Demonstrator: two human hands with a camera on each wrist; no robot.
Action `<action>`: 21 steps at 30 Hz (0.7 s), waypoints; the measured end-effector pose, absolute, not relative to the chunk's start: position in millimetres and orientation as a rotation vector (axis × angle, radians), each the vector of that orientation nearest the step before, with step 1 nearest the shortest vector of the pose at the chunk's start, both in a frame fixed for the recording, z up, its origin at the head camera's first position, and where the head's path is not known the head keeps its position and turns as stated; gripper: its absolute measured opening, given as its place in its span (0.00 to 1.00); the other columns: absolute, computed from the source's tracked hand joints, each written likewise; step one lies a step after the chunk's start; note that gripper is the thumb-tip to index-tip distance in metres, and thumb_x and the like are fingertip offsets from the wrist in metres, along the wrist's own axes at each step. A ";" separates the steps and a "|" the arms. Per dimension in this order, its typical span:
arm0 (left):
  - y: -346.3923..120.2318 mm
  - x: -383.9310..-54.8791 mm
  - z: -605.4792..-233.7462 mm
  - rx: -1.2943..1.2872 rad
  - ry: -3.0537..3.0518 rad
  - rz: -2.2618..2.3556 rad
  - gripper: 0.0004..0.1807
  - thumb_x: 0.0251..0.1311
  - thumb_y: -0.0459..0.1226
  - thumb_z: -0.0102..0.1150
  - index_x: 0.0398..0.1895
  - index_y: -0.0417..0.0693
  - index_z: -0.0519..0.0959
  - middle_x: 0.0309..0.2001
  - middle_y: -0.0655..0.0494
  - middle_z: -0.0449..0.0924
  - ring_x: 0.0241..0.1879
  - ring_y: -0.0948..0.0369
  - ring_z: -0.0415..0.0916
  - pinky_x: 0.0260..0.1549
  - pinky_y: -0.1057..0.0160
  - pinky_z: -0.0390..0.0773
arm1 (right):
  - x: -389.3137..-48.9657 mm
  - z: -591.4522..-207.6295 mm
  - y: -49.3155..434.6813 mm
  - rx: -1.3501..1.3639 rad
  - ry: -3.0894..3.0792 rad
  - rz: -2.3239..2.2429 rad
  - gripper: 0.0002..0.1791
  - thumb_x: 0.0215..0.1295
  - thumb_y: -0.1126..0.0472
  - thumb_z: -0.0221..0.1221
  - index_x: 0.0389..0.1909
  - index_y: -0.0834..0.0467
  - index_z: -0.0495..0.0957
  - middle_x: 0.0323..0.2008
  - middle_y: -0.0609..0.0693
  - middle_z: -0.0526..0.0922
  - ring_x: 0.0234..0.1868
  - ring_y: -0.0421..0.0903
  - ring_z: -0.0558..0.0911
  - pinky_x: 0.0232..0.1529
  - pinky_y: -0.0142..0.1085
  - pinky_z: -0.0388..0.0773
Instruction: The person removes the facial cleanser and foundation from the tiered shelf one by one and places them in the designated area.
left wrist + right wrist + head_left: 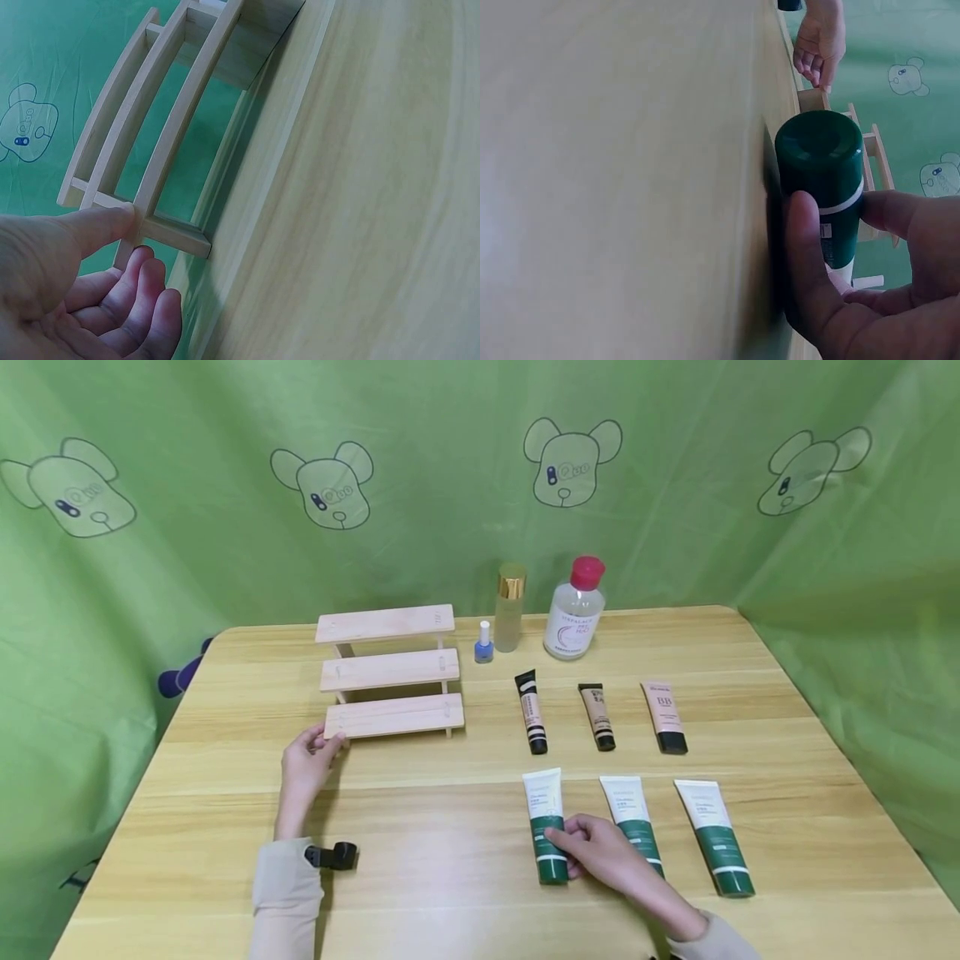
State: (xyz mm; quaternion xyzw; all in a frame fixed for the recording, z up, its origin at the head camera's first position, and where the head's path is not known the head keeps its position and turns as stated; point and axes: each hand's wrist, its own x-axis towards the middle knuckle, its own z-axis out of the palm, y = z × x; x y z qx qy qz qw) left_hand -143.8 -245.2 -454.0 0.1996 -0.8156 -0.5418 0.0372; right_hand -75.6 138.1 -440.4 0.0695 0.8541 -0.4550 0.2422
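A three-tier wooden step shelf [393,717] stands at the table's back left. My left hand [306,768] pinches the left end of its lowest step, thumb on top and fingertips beneath, as the left wrist view shows at the wooden board [174,142]. Over on the right, my right hand [600,852] grips the leftmost white-and-green squeeze tube [545,810] by its green lower half. In the right wrist view, thumb and fingers lie on both sides of this tube [821,154], its cap towards the camera. A second such tube [628,806] is partly covered by the right hand.
A third white-and-green tube [716,835] lies at the right. Behind lie a black-ended tube [531,712], a beige tube [597,717] and a pink BB tube [664,717]. Blue nail polish [483,650], a gold-capped bottle [509,610] and a red-capped bottle [574,614] stand at the back.
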 end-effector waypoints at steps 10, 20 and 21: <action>-246.1 -143.1 -452.9 0.627 -2.502 -1.688 0.29 0.66 0.39 0.55 0.63 0.28 0.65 0.42 0.45 0.74 0.29 0.66 0.74 0.29 0.75 0.77 | -70.5 -440.2 136.7 0.178 2.434 -1.223 0.20 0.62 0.52 0.61 0.44 0.66 0.77 0.23 0.49 0.77 0.21 0.43 0.76 0.23 0.32 0.75; -246.2 -142.9 -453.9 0.631 -2.513 -1.681 0.28 0.66 0.40 0.55 0.62 0.28 0.66 0.41 0.45 0.74 0.29 0.66 0.74 0.28 0.75 0.77 | -62.5 -437.9 146.4 0.073 2.400 -1.281 0.32 0.59 0.56 0.65 0.59 0.69 0.67 0.29 0.49 0.79 0.25 0.44 0.78 0.26 0.33 0.77; -246.2 -143.0 -454.0 0.631 -2.514 -1.680 0.28 0.66 0.39 0.56 0.62 0.29 0.66 0.41 0.45 0.74 0.29 0.66 0.74 0.28 0.75 0.77 | -61.6 -437.9 147.9 0.060 2.379 -1.301 0.33 0.58 0.57 0.65 0.60 0.70 0.66 0.30 0.50 0.79 0.26 0.44 0.78 0.26 0.33 0.78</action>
